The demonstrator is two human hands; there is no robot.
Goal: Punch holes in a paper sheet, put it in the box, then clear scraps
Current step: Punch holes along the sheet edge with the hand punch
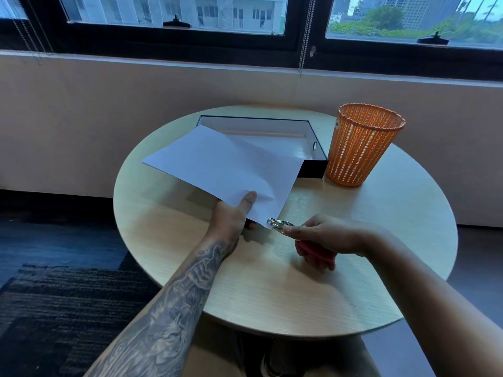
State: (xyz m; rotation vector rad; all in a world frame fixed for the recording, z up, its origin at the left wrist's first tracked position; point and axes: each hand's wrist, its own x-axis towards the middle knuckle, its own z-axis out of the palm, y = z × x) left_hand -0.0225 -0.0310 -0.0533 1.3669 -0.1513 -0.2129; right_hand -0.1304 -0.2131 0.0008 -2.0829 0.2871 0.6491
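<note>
Over the round table (353, 268) I have both hands working at the near corner of the paper sheet (226, 167). My left hand (234, 216) is clamped on the sheet's near edge, thumb on top and fingers beneath, holding it lifted and tilted so its far part hangs over the open box (313, 137). My right hand (326, 238) is wrapped tight around the red handles of the hole punch (280, 223), whose metal head is set on the sheet's nearest corner.

By my reading, the task is in its first stage. The punch head sits on the paper, but the view of that corner is small and the metal hides the spot, so I cannot tell whether a hole has been cut there, and I see no holes elsewhere along the visible edges. The sheet is not in the box yet; it only overlaps the box's near rim while held in the air.

No scraps show on the tabletop as far as I can make out, though punched dots would be tiny against the pale wood. The orange mesh basket (362, 148) stands just beside the box on its right, likely the place for them.

Left to do, I judge: finish punching, lay the sheet in the box, then gather and bin whatever falls.
</note>
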